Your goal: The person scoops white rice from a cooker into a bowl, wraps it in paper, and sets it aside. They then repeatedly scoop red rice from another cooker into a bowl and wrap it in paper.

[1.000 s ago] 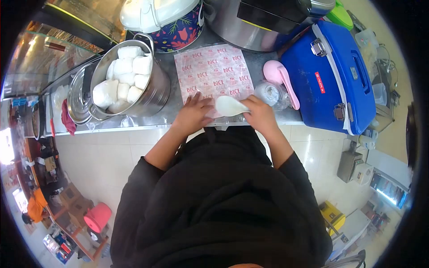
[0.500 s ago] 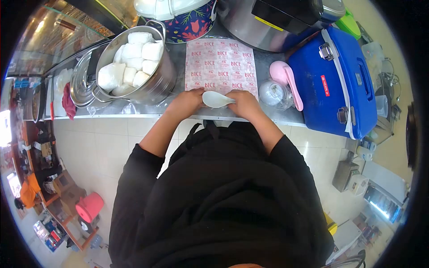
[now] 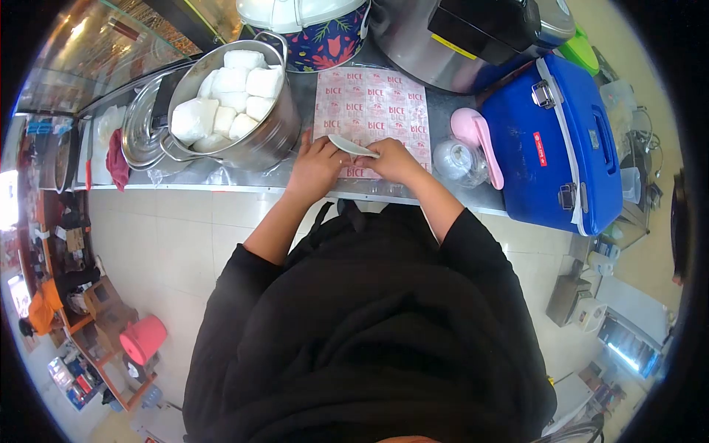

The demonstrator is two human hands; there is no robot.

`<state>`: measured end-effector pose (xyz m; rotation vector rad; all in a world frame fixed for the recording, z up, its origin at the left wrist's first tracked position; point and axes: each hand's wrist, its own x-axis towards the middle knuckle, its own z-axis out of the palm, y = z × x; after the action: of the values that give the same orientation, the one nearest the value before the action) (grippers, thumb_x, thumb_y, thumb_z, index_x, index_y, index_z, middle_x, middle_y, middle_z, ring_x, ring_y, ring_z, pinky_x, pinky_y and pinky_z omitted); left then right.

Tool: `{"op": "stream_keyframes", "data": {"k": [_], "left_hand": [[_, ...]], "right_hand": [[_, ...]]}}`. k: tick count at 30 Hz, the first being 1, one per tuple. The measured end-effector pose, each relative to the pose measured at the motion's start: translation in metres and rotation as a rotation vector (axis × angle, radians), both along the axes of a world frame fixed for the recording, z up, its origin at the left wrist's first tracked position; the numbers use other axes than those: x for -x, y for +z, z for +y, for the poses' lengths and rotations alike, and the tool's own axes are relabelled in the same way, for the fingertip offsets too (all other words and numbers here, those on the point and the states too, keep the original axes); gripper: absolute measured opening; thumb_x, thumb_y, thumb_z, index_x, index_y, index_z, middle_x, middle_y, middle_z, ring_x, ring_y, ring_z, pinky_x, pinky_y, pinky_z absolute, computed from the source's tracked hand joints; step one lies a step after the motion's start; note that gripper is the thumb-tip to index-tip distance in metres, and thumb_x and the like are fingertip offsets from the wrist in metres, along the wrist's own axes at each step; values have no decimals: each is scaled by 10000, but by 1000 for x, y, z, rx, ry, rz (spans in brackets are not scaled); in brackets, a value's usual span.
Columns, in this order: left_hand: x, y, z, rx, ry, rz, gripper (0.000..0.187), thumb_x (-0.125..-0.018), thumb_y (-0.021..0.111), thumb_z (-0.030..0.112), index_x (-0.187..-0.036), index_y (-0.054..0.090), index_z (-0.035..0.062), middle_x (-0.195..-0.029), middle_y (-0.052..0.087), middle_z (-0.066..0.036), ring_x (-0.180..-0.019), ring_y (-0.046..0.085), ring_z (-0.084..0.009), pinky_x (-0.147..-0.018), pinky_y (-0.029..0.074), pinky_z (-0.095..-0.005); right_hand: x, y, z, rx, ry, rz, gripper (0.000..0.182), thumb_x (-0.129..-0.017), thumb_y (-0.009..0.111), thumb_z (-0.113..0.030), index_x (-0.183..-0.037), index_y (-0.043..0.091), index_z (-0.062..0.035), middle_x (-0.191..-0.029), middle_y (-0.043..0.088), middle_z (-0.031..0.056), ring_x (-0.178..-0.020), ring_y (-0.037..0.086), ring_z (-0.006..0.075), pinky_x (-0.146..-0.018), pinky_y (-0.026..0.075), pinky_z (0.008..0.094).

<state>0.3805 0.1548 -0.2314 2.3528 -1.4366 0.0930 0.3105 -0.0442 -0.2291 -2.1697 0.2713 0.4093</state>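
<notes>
A sheet of printed paper (image 3: 371, 103) lies flat on the metal counter. Over its lower part my right hand (image 3: 389, 160) pinches the handle end of a white spoon (image 3: 350, 146), whose bowl points to the left and is now tilted edge-on. My left hand (image 3: 317, 167) lies at the paper's lower left corner with its fingers apart, beside the spoon's bowl. Whether its fingertips touch the spoon or the paper cannot be made out.
On the left stands a steel pot (image 3: 275, 129) of white wrapped bundles, with a glass lid (image 3: 140, 125) beside it. A flowered container (image 3: 325, 46) and a large steel cooker (image 3: 413, 44) are behind. A pink scoop (image 3: 484, 140), clear bowls (image 3: 456, 159) and a blue cooler box (image 3: 569, 148) stand right.
The spoon has turned from face-up to edge-on and moved up slightly over the paper. My left hand has opened out and shifted onto the paper's lower left corner.
</notes>
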Motion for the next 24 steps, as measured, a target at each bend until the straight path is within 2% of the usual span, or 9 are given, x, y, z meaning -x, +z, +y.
{"op": "stream_keyframes", "data": {"k": [3,6,9,12,14,15,20,23,24], "left_hand": [[1,-3,0,-64,29,-4,147,-792,635,149,-931,680,139,-1060,612,-57,-1141,527,-280,-1095,272,-601],[4,-6,-1,31,95,22,162,-781,666,158,-942,671,140,-1057,609,-60,-1141,525,-278,-1088,270,-605],[11,3,0,135,197,-34,190,-764,693,161,-949,656,141,-1055,606,-65,-1152,519,-278,-1076,313,-557],[23,-3,18,256,164,10,238,-754,705,164,-986,655,149,-1066,619,-56,-1137,541,-275,-1012,415,-477],[25,-7,23,225,-43,46,281,-755,696,155,-1034,658,152,-1076,634,-50,-1108,564,-275,-931,470,-429],[25,-10,25,210,-144,64,303,-756,691,151,-1058,660,153,-1081,642,-47,-1093,575,-274,-890,498,-405],[29,-43,26,73,-94,51,334,-760,629,157,-1091,672,148,-1126,642,-44,-974,628,-245,-851,508,-376],[29,-53,27,28,-26,144,330,-793,626,154,-1121,662,139,-1159,638,-56,-964,639,-270,-858,508,-392],[28,-57,26,27,-1,171,333,-802,626,153,-1133,657,135,-1166,637,-62,-965,641,-280,-860,509,-400]], "right_hand": [[-5,11,1,20,20,79,325,-815,703,-310,-1013,700,-52,-868,667,225,-854,646,385,-780,480,431],[-4,1,4,37,13,56,336,-841,673,-287,-1078,675,-49,-952,661,233,-929,634,389,-816,477,440],[-2,-7,6,87,17,-2,359,-862,645,-265,-1150,639,-51,-1046,646,231,-1005,611,389,-860,470,449],[-2,-11,2,74,8,3,376,-868,631,-251,-1189,616,-57,-1099,634,225,-1039,596,392,-883,465,454],[-1,-16,1,79,-6,-13,378,-865,632,-248,-1194,612,-62,-1105,634,220,-1035,597,396,-880,466,455],[1,-12,4,104,-5,-39,377,-863,632,-245,-1191,612,-61,-1106,633,220,-1035,596,396,-877,468,455],[5,23,9,66,191,-90,342,-847,647,-247,-1130,621,-58,-1045,649,213,-1010,605,392,-838,477,454],[17,55,30,362,102,-158,284,-829,670,-237,-1039,634,-50,-965,660,199,-959,619,384,-797,480,453],[20,60,33,243,190,-123,262,-826,672,-224,-1017,634,-49,-947,661,192,-940,622,380,-783,480,452]]}}
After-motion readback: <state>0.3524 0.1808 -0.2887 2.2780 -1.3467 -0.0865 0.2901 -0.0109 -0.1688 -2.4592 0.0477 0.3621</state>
